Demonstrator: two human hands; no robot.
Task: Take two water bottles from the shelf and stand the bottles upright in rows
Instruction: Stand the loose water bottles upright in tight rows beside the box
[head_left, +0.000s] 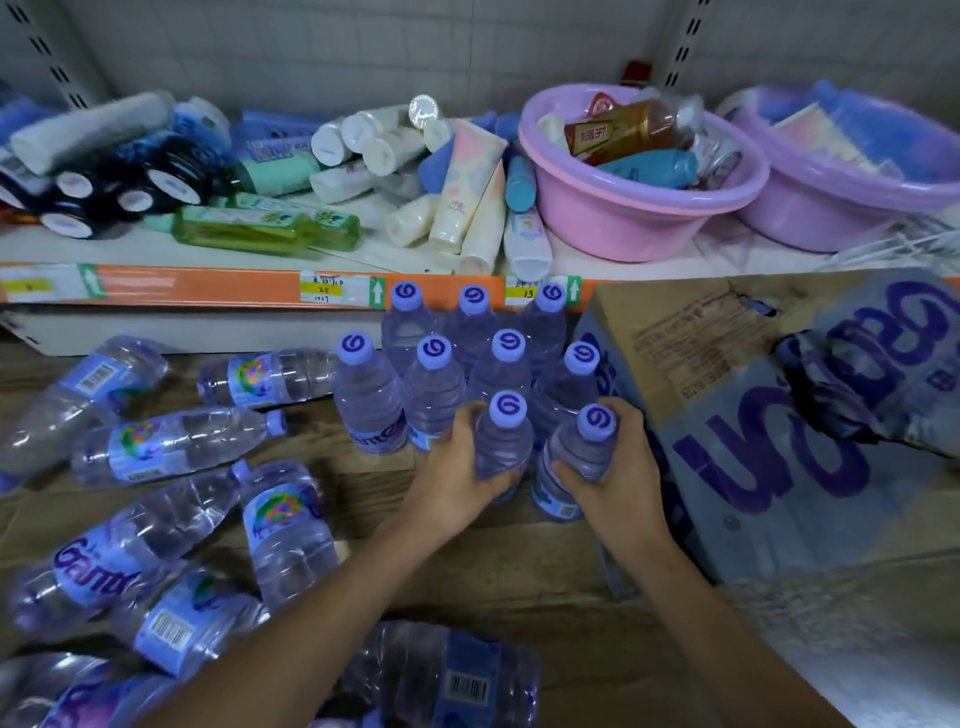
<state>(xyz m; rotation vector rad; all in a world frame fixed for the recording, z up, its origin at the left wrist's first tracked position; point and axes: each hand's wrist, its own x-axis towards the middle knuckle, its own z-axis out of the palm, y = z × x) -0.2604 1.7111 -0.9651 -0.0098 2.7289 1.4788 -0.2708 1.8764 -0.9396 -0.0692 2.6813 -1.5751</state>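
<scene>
On a wooden floor below a stocked store shelf (197, 291), a person stands water bottles in rows, seen from a head-worn camera. Toward the floor's left edge, loose bottles (171, 447) lie on their sides, about eight in view, apparently yet to be set up. Beside them the upright rows (436, 384) hold seven capped bottles, three against the shelf's front edge and four in front of those. At the near side of that block, the left hand (457, 483) has its grip clamped around one bottle (504, 441), and the right hand (618, 483) has its grip clamped around a second bottle (582, 457), both upright and touching the rows, seemingly starting a third row. Whether their bases rest on the floor cannot be told. A printed cardboard box (769, 441) sits at the right. Placement looks nearly done; release remains.
</scene>
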